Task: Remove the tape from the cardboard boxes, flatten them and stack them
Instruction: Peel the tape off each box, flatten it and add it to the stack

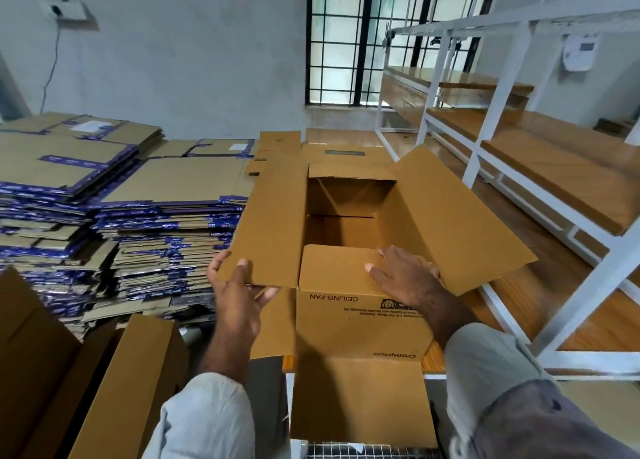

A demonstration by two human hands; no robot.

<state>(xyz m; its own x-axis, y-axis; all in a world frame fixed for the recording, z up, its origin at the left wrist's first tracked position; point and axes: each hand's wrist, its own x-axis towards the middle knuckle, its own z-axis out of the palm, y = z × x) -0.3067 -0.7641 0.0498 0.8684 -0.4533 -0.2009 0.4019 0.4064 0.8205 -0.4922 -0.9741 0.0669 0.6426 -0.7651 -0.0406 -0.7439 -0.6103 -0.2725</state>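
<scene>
You stand over an open cardboard box (363,320) that fills the middle of your view, its top flaps spread and its brown inside showing down to the bottom. Printing on the near wall reads upside down to you — "CEILING FAN" and "Crompton". Your left hand (239,296), at about 8 o'clock from the box opening, pinches the near corner of the long left flap (273,216), thumb on top and fingers curled underneath. Your right hand (403,273), at about 4 o'clock from the opening, lies flat with fingers spread on the short near flap (332,268), which is folded inward over the opening. The long right flap (460,216) leans outward toward 3 o'clock, and the short far flap (349,170) at 12 o'clock hangs into the box. A lower flap (360,399) juts toward you at 6 o'clock, between your two pale sleeves. At 9 to 10 o'clock — well apart from the box — stand tall stacks of flattened cartons (114,209) edged with blue tape. More brown cardboard (121,386) leans at 7 o'clock. A white metal rack with wooden shelves (554,167) runs from 1 to 4 o'clock, and a barred window (346,43) sits at 12 o'clock in the pale wall.
</scene>
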